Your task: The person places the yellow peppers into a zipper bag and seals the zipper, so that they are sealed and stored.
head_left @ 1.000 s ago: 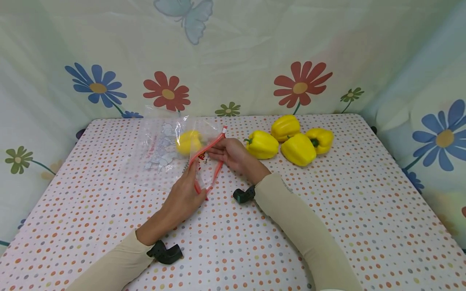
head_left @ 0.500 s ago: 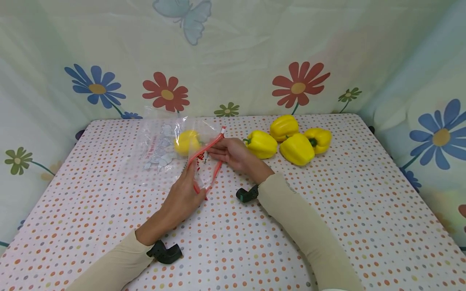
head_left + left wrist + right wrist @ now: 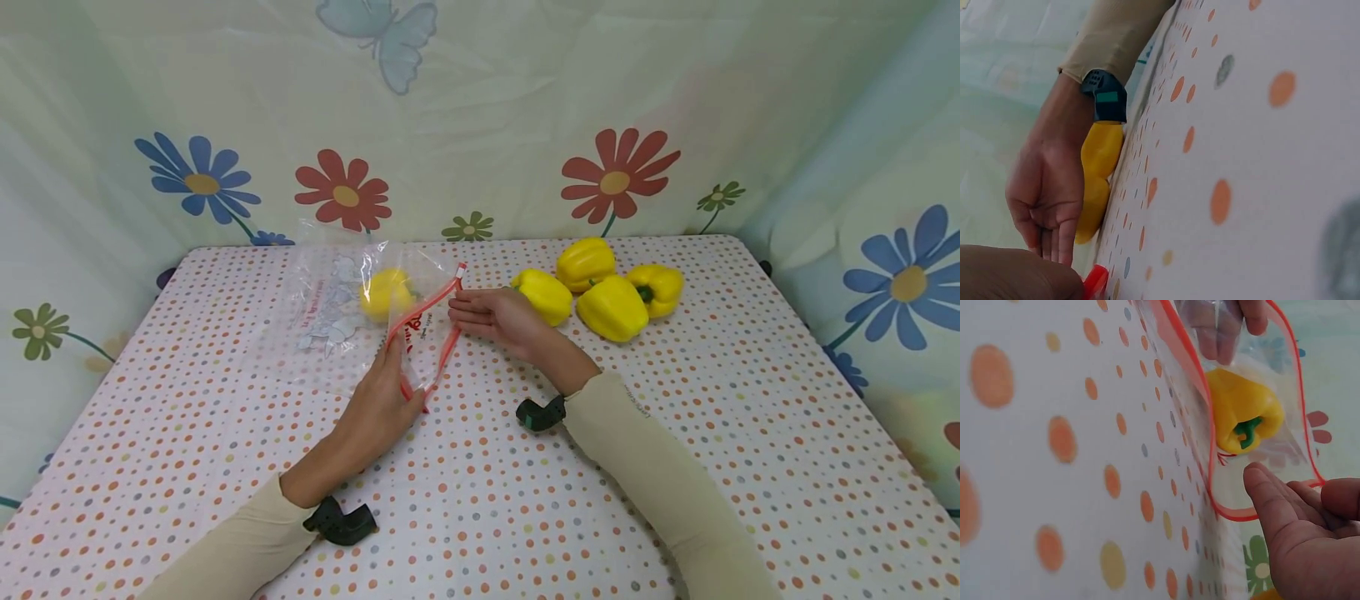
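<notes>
A clear zip bag (image 3: 315,333) with a red-edged mouth lies on the table, printed with grey figures and red lettering. Inside it rests a yellow bell pepper (image 3: 384,293), its green stem facing the mouth in the right wrist view. My left hand (image 3: 378,404) grips the bag's near edge, some fingers behind the clear film, and the mouth stands wide. My right hand (image 3: 510,323) is at the far side of the mouth, fingers straight and holding nothing; whether the fingertips touch the red edge (image 3: 1300,381) I cannot tell. The left wrist view shows the right hand's palm (image 3: 1050,187).
Several more yellow bell peppers (image 3: 613,310) lie grouped just right of my right hand, close together. The dotted tablecloth (image 3: 480,517) covers the table, with a flower-printed curtain (image 3: 510,108) behind it and at both sides.
My right hand has drawn back to the right, its fingers coming out of the bag's mouth. The left hand, the bag and the pepper inside have stayed put.
</notes>
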Available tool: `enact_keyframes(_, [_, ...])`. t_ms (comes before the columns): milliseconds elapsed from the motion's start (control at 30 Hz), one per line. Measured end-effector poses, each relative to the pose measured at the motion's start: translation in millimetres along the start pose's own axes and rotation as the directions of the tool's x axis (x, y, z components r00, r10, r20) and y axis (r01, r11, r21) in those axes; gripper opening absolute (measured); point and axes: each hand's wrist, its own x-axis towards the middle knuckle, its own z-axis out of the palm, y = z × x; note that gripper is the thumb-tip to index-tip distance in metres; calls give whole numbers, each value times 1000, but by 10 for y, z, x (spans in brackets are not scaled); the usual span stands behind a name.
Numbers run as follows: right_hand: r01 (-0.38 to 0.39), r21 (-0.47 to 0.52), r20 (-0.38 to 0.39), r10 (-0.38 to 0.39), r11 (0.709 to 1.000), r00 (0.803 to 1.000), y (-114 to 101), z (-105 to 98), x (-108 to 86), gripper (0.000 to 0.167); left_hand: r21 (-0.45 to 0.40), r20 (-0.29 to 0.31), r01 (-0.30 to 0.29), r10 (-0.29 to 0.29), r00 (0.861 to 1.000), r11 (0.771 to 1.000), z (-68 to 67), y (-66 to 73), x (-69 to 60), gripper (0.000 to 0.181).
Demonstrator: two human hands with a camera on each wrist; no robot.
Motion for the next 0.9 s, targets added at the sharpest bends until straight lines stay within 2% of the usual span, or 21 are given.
enact_keyframes(167, [41, -25, 15, -41, 999, 999, -87, -35, -178, 42, -1, -15, -10, 10, 1000, 1000, 8, -1, -5, 89])
enact_keyframes(433, [151, -34, -21, -152, 988, 988, -316, -204, -434, 43, -17, -39, -39, 38, 999, 999, 18, -7, -14, 87])
enact_keyframes(667, [197, -65, -115, -203, 978, 972, -432, -401, -638, 41, -12, -51, -43, 42, 998, 999, 13, -8, -20, 87])
enact_keyframes(900, [259, -54, -228, -264, 964, 937, -433, -616, -794, 41, -34, -56, -36, 34, 998, 999, 12, -9, -8, 86])
